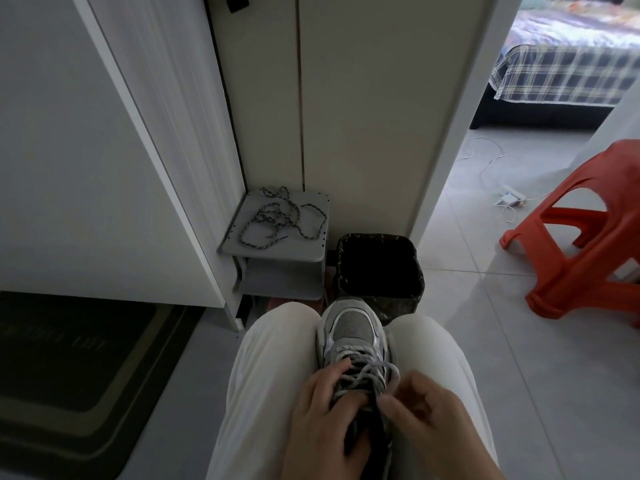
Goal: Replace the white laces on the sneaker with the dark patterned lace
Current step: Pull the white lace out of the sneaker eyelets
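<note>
Mesh and glossy overlays are seen on the sneaker (353, 336). Beyond it, the lace (277, 216) is braided of cloth, the shelf (294, 251) matt, the stool (620, 164) glossy plastic.

One sneaker (353, 337) between the legs (273, 362), bin (377, 238) just behind it. Shelf unit (310, 239) left of bin, loose lace (275, 216) on its top. Stool (620, 161) well right; mat (69, 375) far left.
</note>
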A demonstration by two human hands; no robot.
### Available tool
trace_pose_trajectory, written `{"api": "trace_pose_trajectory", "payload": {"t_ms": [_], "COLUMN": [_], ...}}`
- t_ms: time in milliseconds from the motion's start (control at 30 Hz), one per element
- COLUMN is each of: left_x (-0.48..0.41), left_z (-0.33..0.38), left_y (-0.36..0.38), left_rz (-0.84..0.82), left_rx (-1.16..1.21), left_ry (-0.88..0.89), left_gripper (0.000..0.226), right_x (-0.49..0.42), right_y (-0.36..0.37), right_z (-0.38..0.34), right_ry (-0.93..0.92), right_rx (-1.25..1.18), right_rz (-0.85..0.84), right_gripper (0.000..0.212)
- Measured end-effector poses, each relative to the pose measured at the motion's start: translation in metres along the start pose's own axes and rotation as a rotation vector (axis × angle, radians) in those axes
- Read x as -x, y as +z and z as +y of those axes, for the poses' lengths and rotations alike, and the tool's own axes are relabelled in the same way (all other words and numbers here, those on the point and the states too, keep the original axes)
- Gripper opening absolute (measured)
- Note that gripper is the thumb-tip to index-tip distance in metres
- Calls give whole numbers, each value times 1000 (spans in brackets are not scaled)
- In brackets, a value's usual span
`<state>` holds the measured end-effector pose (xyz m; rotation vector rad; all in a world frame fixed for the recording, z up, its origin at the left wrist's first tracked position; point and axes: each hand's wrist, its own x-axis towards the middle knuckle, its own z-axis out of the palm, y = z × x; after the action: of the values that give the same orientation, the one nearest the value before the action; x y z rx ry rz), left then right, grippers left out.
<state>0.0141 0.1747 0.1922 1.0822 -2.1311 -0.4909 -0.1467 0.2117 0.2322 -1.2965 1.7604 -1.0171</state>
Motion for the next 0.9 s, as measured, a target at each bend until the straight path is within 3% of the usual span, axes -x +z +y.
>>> {"api": "trace_pose_trajectory", "payload": {"t_ms": [300,400,567,733,900], "left_x": [0,0,-1,-1,0], "left_z": [-3,-3,-2,0,-2], "left_y": [3,2,1,1,1], "left_rz": [21,27,31,25,5], "left_rx": [25,43,46,32,35], "left_ry": [12,16,23,13,-2], "left_gripper": [24,25,24,24,24], "right_x": [3,3,6,7,4], "right_y": [-1,1,1,-5,0], "right_z": [4,3,0,-1,-4], "right_ry": [-11,-61,-111,-72,-70], "right_rx": [53,73,87,24,-41], "right_rz": [-51,-22,19,118,178], "right_gripper": [21,18,31,16,16]}}
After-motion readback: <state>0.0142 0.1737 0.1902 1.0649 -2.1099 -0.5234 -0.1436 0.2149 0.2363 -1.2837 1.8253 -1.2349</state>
